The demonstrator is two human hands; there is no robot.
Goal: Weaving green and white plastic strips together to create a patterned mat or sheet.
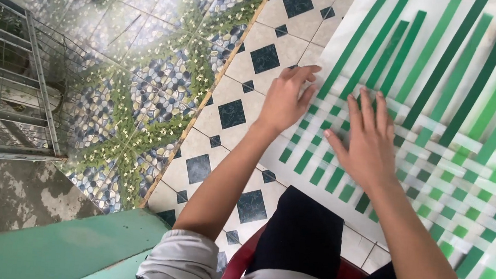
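Red stool [236,270] on diamond-tiled floor [248,68], green-white woven mat [450,151].

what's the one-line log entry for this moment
left hand flat on edge of woven green-and-white strip mat | right hand flat on weave | holding nothing

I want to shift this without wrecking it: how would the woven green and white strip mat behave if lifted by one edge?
The mat would likely flop: its strips look thin and flat. Loose unwoven ends at the far side may slide apart.
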